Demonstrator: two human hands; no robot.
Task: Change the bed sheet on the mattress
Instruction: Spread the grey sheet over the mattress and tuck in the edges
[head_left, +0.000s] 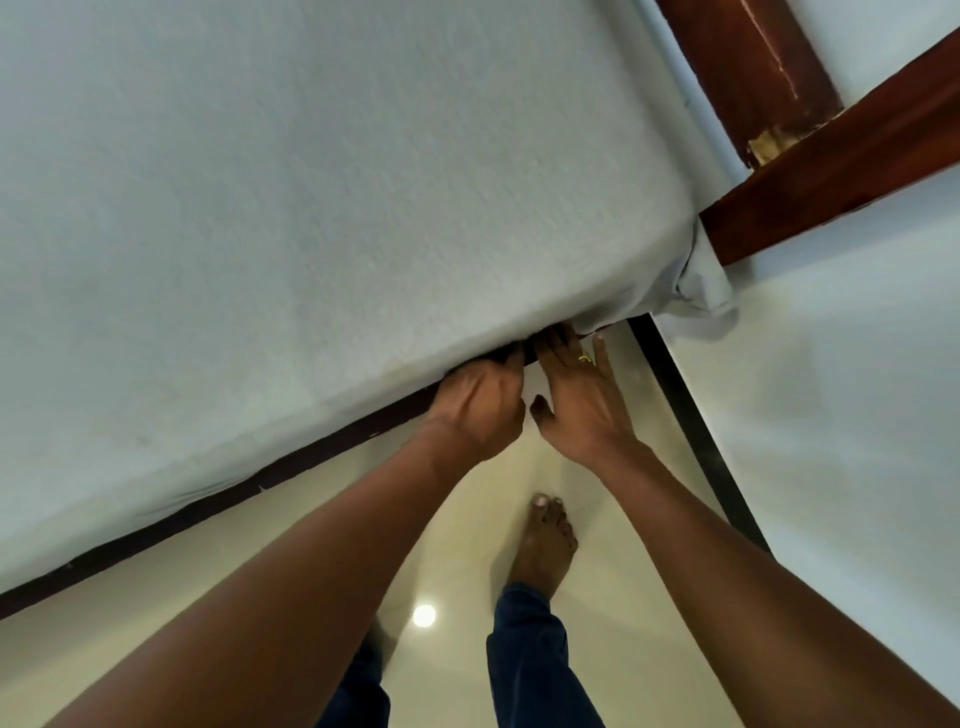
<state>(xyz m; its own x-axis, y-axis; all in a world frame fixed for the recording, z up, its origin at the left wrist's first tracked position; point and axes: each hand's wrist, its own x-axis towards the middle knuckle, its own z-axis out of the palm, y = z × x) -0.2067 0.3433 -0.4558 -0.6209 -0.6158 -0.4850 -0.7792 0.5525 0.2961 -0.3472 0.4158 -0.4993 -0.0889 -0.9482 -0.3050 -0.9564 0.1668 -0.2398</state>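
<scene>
A pale blue-grey bed sheet (337, 197) covers the mattress, which fills the upper left. My left hand (480, 402) is at the mattress's lower edge near its corner; its fingers curl over the sheet's edge and their tips are hidden beneath. My right hand (582, 395), wearing a ring, lies just beside it with straight fingers pushed under the same edge. A loose bunch of sheet (698, 296) hangs at the corner.
A dark bed rail (260, 488) runs under the mattress edge. Reddish wooden bed posts (831, 171) cross at the upper right. A white wall with a black skirting strip (691, 415) stands to the right. My bare foot (545, 540) stands on the cream tile floor (457, 525).
</scene>
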